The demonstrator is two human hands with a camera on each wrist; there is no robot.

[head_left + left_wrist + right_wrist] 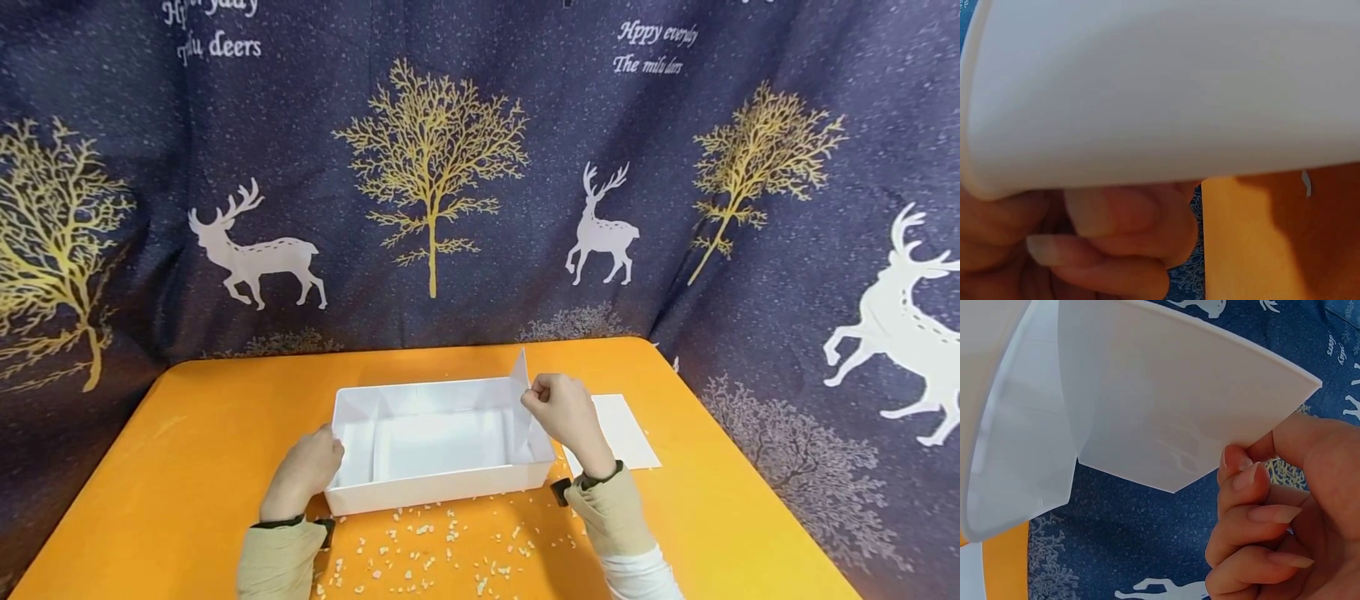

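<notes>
head view: white box (442, 485) sits on the orange table (217, 433); 1 divider is visible across its left part. left hand (303, 468) is at the box's left end wall, fingers curled. right hand (564, 417) pinches a thin white panel (520, 377) at the box's right end; the panel's upper corner stands above the rim. 1 white sheet (628, 435) lies beyond that end. pale flakes (425, 529) are scattered in front.

left wrist view: the curled fingers grip at the edge of the box wall; thumb hidden, its contact cannot be told. 1 flake lies nearby.

right wrist view: thumb and index finger pinch the panel's edge; the other 3 fingers are curled, off the panel.
</notes>
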